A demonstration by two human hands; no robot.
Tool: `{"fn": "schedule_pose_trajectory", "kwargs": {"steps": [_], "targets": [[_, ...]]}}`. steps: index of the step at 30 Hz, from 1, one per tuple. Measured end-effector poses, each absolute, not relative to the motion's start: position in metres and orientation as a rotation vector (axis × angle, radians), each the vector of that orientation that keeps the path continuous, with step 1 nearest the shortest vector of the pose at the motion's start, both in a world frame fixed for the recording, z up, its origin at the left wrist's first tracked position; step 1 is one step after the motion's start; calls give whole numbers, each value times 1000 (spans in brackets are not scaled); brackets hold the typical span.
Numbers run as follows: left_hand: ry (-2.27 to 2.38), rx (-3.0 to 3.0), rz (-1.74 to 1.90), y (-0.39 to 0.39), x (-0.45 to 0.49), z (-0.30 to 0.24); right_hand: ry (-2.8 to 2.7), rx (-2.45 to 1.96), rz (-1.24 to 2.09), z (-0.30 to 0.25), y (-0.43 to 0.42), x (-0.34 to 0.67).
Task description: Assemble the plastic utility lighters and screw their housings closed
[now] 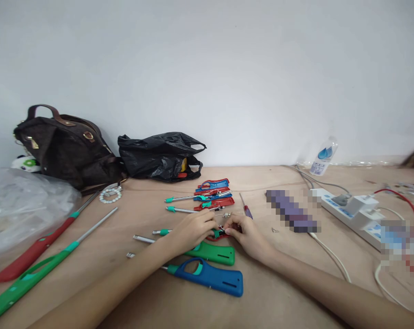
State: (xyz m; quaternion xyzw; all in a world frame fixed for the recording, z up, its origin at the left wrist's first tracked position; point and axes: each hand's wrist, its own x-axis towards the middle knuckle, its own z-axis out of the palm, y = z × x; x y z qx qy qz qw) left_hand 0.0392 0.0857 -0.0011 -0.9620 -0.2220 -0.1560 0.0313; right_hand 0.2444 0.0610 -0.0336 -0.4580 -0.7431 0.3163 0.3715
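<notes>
Lighters whole on the tabletop (138,194) number four: a red one (31,252) and a green one (28,279) at 9 o'clock of the hands, a second green (212,253) and a blue (210,276) at 6 o'clock. An opened pile (213,195) sits at 12 o'clock, its count unclear. One screwdriver (245,208), two bags, brown (67,148) and black (160,155), one bottle (325,156). The red case (221,236) lies between left hand (193,230) and right hand (248,236); left fingers (210,225) pinch it from 9 o'clock, right fingers (231,229) from 3 o'clock, tips closed on it
</notes>
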Motion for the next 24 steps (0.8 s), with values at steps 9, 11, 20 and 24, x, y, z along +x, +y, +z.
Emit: {"fn": "schedule_pose_trajectory", "kwargs": {"steps": [9, 11, 20, 24], "targets": [[-547, -2912, -523, 87, 40, -3, -1875, -1178, 811, -34, 60, 244], [-544, -2920, -523, 87, 41, -3, -1874, -1180, 800, -35, 60, 244], [-637, -2984, -537, 84, 40, -4, -1892, -1172, 725, -38, 59, 245], [-661, -2968, -550, 85, 40, -6, -1888, -1178, 720, -38, 59, 245]]}}
